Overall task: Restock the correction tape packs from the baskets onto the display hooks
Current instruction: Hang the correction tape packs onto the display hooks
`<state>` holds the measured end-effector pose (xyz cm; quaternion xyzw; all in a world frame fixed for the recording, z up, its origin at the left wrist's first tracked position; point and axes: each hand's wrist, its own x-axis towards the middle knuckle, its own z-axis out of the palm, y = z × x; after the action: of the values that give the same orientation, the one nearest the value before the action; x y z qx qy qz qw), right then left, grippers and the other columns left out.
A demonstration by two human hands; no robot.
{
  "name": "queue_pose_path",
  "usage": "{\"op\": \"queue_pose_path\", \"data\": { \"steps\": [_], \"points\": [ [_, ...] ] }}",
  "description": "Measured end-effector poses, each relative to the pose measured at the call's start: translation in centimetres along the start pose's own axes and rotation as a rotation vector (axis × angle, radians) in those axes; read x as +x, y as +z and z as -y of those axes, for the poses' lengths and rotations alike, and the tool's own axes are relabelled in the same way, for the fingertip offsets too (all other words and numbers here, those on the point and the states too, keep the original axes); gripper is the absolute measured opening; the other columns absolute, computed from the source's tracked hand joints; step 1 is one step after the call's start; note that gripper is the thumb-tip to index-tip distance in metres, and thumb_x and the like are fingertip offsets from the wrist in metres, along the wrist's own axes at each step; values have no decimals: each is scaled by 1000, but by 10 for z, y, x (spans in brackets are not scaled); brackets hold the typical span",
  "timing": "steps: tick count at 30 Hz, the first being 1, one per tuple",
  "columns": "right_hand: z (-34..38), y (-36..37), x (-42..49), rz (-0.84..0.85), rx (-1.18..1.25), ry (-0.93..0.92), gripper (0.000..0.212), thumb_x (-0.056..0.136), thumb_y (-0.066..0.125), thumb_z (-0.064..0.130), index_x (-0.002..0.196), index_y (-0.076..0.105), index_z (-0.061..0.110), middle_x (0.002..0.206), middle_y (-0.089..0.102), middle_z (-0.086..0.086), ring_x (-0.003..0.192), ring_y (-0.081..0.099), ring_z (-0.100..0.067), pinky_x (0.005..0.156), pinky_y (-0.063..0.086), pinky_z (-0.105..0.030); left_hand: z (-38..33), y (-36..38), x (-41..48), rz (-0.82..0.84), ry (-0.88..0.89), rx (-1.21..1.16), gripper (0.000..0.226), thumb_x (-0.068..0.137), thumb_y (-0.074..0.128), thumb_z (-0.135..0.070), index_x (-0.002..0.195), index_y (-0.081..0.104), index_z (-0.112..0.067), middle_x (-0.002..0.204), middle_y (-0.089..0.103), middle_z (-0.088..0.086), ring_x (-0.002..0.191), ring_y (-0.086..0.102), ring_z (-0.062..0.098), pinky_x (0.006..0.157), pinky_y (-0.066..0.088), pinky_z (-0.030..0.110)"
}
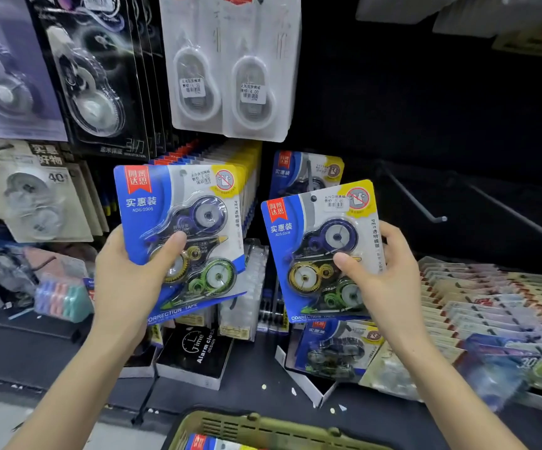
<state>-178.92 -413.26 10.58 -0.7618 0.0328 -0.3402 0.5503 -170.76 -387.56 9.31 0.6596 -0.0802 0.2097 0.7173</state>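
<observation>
A black box [198, 355] printed "Time Alarm clock" is seen lying on the dark shelf [250, 368], below centre. A pack of pastel blocks [61, 300] is set at the left; rows of flat packets [490, 303] are laid overlapping at the right

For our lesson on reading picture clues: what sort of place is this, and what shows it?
Probably a stationery shop: the left hand and right hand hold price-stickered blue-carded correction tape packs, white blister packs hang above, and a bare metal display hook juts out.
</observation>
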Motion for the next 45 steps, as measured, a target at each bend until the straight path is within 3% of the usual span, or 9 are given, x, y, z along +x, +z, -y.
{"op": "queue_pose_path", "data": {
  "steps": [6,16,19,23,27,36,40,43,45],
  "points": [
    [-8,5,2,-28,-26,4,48,82,75,4,115,55,32,101,66,32,96,64,6,78,51,-11,1,0,-3,29,-24,10,25,84,75,-17,98,66,-36,100,74,-13,97,70,13,92,54,46],
    [-39,22,18,-45,-17,117,46,85,73,32,126,56,40,119,68,14,110,65,-11,93,54,-49,-1,-3,0,50,-3,43,26,79,75,-26,99,65,-40,102,73,-17,98,69,8,90,54,42],
    [-62,40,50,22,-235,197,68,85,57,60,147,32,43,131,61,16,118,61,-16,98,50,-47,-2,-2,2,47,-6,48,26,74,75,-33,97,65,-41,101,73,-18,98,69,8,90,54,42],
    [-83,65,95,46,-421,299,78,97,45,55,157,1,31,134,60,-5,118,58,-32,91,46,-40,-1,-1,3,47,13,92,28,81,76,-25,98,63,-42,97,71,-27,94,67,-3,87,51,33],
    [-94,74,125,26,-478,365,78,99,40,55,157,-4,28,130,61,-14,116,58,-37,80,41,-37,2,2,5,55,25,130,30,82,77,-22,97,61,-42,94,69,-32,91,65,-8,80,48,23],
    [-92,67,123,16,-672,380,83,95,43,62,158,5,23,133,56,-17,115,57,-38,80,43,-38,5,0,4,87,7,117,28,81,77,-21,95,66,-42,96,73,-21,92,69,4,82,51,31],
    [-43,63,60,165,-114,277,50,86,47,64,114,63,26,103,69,3,99,66,-18,83,52,-34,0,-2,-3,200,-85,-30,21,70,82,-32,85,70,-41,87,74,-11,76,67,8,69,54,22],
    [-6,65,10,363,258,278,43,80,58,46,112,64,19,105,74,1,99,70,-16,83,57,-29,2,1,-16,317,-93,-22,30,64,89,-34,89,73,-40,94,76,-9,81,70,5,68,55,19],
    [3,69,-12,312,347,223,40,82,64,34,117,62,14,111,74,1,105,69,-16,89,56,-34,6,9,-30,377,-100,-26,29,72,87,-20,89,73,-40,91,76,-6,77,68,6,65,54,16]
  ]
}}
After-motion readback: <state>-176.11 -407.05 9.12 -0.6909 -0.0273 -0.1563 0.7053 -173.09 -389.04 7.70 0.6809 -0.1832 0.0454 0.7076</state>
